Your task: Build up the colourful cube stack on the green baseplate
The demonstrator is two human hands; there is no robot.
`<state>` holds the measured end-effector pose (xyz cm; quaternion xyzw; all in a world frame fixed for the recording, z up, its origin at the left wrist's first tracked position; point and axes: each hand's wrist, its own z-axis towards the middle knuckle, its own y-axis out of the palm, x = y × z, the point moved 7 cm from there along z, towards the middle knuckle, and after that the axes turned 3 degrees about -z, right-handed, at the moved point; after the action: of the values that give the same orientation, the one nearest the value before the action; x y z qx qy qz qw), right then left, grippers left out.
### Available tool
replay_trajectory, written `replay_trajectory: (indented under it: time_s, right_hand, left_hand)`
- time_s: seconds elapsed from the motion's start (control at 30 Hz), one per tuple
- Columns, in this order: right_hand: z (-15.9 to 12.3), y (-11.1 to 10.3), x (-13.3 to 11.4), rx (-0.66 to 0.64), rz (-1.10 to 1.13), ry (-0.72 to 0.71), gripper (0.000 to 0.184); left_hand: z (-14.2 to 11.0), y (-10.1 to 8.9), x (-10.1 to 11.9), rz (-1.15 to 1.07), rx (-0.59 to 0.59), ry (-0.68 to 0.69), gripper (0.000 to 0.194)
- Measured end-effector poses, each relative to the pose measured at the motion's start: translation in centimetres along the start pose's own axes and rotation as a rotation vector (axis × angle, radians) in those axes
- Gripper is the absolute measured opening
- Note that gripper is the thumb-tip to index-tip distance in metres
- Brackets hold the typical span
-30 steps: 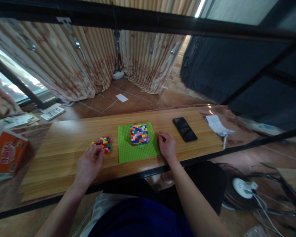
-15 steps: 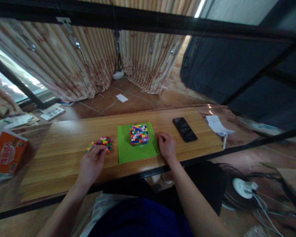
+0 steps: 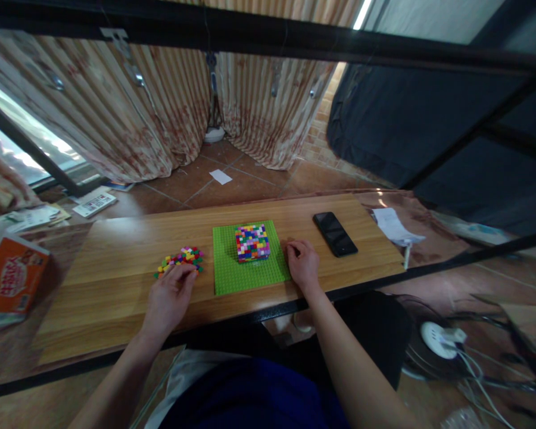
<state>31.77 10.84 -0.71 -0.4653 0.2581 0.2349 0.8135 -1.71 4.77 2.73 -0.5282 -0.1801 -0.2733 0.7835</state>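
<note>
A block built of many small coloured bricks [image 3: 252, 243] stands on a green studded baseplate [image 3: 232, 277]. To the left of the plate lies a loose pile of small building bricks [image 3: 183, 257] in mixed colours. My left hand [image 3: 173, 293] is at the near edge of that pile, thumb and fingers pinched together; whatever is between the fingertips is too small to make out. My right hand [image 3: 302, 262] rests curled on the table by the plate's right edge, its fingers closed, and I cannot see what they hold, if anything.
The wooden table [image 3: 116, 262] carries a black phone [image 3: 335, 233] to the right of my right hand. Papers [image 3: 390, 226] lie beyond the table's right end. An orange package [image 3: 11, 277] stands off the left end. A dark metal bar runs along the front edge.
My left hand has shifted slightly right along the near side of the brick pile, with more of the pile's left part showing. My right hand stays in place.
</note>
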Motion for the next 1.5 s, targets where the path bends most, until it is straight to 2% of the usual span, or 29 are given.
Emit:
replay_trajectory:
  time_s: [0.43, 0.7, 0.97, 1.17, 1.5]
  right_hand:
    - [0.0, 0.1, 0.2, -0.001, -0.006, 0.002, 0.022]
    - [0.0, 0.1, 0.0, -0.005, 0.005, -0.003, 0.022]
    - [0.0, 0.0, 0.0, -0.006, 0.005, 0.014, 0.022]
    - [0.0, 0.1, 0.1, -0.009, 0.009, 0.014, 0.022]
    - [0.1, 0.1, 0.1, -0.018, -0.003, 0.021, 0.022]
  left_hand:
    - [0.0, 0.0, 0.2, -0.030, 0.017, 0.009, 0.025]
    - [0.1, 0.0, 0.2, -0.045, -0.001, -0.093, 0.027]
    - [0.1, 0.0, 0.1, -0.059, -0.008, -0.134, 0.026]
    - [0.9, 0.3, 1.3, -0.114, 0.002, -0.129, 0.024]
    - [2.5, 2.3, 3.3, -0.272, -0.005, -0.078, 0.022]
